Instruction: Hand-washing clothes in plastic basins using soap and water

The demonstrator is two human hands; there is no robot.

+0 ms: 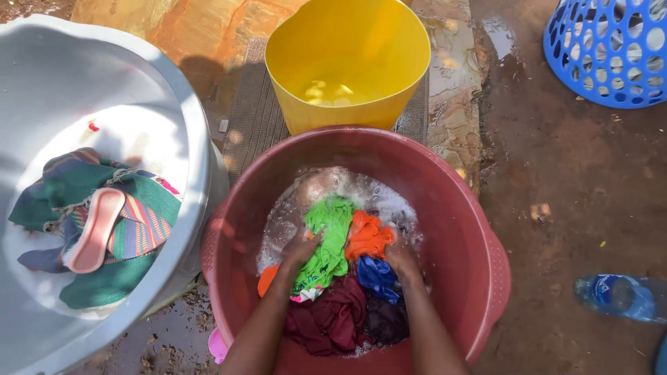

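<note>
A red plastic basin (458,229) holds soapy water and wet clothes: a bright green garment (330,229), an orange one (367,235), a blue one (377,276) and a dark maroon one (333,319). My left hand (300,250) grips the green garment at its left side. My right hand (401,258) presses on the clothes between the orange and blue pieces, its fingers curled into the cloth. Both forearms reach in from the bottom edge.
A yellow bucket (347,62) with a little water stands just behind the basin. A large grey basin (174,97) at the left holds striped cloth and a pink slipper (94,232). A blue perforated basket (611,48) sits top right, a plastic bottle (618,295) lies right. The ground is wet dirt.
</note>
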